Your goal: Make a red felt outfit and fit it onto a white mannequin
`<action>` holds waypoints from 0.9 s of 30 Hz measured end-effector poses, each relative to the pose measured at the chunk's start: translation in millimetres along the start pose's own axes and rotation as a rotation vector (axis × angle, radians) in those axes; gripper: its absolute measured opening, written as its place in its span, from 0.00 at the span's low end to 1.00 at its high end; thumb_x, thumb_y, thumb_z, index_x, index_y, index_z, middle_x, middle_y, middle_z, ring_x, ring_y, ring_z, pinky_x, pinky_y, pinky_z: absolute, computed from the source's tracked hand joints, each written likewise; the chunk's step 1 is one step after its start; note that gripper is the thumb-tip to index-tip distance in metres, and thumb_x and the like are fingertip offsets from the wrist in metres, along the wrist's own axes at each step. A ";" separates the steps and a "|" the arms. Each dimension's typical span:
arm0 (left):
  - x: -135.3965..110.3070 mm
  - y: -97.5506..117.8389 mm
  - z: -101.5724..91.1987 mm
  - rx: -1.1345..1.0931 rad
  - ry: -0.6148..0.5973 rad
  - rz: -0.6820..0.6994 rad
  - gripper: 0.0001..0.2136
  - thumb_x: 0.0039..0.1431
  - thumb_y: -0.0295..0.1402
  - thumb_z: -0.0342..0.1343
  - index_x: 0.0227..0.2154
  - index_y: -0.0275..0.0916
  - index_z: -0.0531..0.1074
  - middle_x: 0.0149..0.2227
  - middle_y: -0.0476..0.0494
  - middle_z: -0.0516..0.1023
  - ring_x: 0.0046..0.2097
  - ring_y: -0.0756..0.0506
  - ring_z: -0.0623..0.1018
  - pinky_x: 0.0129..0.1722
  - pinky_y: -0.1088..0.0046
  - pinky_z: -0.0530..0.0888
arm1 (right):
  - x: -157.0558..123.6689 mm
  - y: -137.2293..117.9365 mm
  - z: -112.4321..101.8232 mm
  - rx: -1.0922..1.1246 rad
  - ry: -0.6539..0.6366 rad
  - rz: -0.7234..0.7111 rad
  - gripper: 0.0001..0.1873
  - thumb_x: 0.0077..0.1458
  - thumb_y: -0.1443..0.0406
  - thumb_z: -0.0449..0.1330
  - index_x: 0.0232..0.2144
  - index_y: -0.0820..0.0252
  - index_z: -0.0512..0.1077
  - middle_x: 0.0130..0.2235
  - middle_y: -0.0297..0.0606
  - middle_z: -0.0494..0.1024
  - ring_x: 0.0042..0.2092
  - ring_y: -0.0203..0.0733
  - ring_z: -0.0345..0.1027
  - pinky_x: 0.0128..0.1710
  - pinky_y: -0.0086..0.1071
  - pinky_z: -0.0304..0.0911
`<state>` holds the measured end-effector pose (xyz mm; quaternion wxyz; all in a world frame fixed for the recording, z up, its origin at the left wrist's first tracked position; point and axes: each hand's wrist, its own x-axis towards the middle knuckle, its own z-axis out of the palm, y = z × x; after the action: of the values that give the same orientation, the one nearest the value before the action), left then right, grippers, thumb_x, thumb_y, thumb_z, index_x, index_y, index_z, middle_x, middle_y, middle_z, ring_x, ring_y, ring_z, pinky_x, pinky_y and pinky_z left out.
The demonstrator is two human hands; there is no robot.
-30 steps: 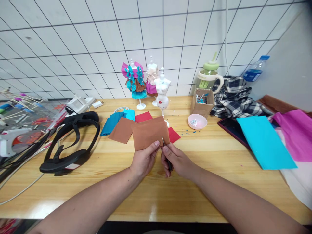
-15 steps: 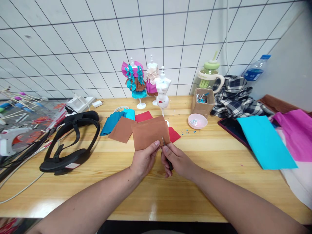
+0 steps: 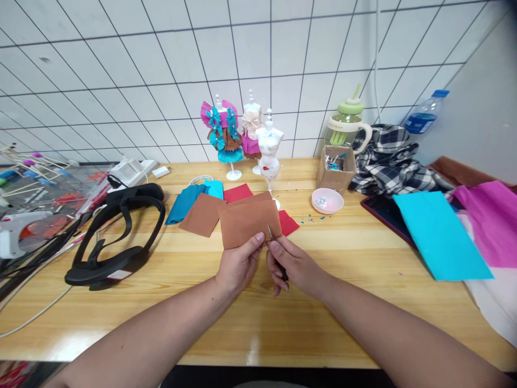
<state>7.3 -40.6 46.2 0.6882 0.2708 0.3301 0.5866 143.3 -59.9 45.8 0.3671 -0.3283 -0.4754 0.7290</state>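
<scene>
- Scissors (image 3: pixel 285 273) are gripped in your right hand (image 3: pixel 297 264), a blade slanting up over the front of the brown sheet (image 3: pixel 248 220); whether the other blade is behind it, you can't tell from here.
- Your left hand (image 3: pixel 242 261) pinches that sheet by its lower edge, thumb in front. It is held up off the bench (image 3: pixel 181 264), in front of the bare white dress form (image 3: pixel 269 153).
- Your left thumb is just beside the blade, so a slip of the scissors could nick it.
- The sheet looks layered along its top; a loose pinch might let the layers slide and leave an uneven cut.
- Held only from below, its upper part could sag or fold and pull a cut off line.
- Pushing both hands forward might knock the dress form, which stands close behind on a slim stem.
- The bench is pale, shiny wood. Blue scraps (image 3: pixel 311 219) lie near the pink bowl (image 3: pixel 336 206), in front of a cardboard box (image 3: pixel 336 179).
- A black headset (image 3: pixel 133 264) and cables lie to your left, a turquoise sheet (image 3: pixel 442 237) to your right.
- White tiled wall (image 3: pixel 161 81) backs it all.
</scene>
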 end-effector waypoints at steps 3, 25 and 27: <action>-0.8 0.3 0.9 0.013 -0.011 0.013 0.12 0.46 0.28 0.68 0.35 0.38 0.75 0.34 0.47 0.80 0.38 0.46 0.79 0.43 0.68 0.76 | 0.5 0.8 -0.1 -0.008 0.009 -0.012 0.23 0.58 0.43 0.51 0.31 0.56 0.56 0.21 0.20 0.60 0.16 0.26 0.54 0.20 0.33 0.71; -0.7 -1.6 -4.6 0.210 -0.136 0.103 0.14 0.50 0.32 0.66 0.40 0.39 0.75 0.39 0.43 0.80 0.41 0.43 0.78 0.42 0.65 0.78 | -1.0 1.9 -2.6 -0.165 0.078 -0.090 0.22 0.61 0.44 0.45 0.37 0.55 0.56 0.21 0.21 0.61 0.16 0.29 0.58 0.16 0.26 0.60; -1.0 -4.6 -7.2 0.273 -0.141 0.104 0.17 0.50 0.35 0.65 0.43 0.40 0.74 0.40 0.43 0.80 0.42 0.41 0.79 0.40 0.63 0.79 | -0.9 3.1 -2.4 -0.168 0.095 -0.118 0.22 0.61 0.44 0.45 0.36 0.56 0.57 0.21 0.21 0.61 0.16 0.29 0.57 0.16 0.26 0.60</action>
<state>4.6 -42.5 38.2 0.6350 0.4191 0.3432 0.5508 145.0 -60.5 42.2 0.4028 -0.3634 -0.5353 0.6474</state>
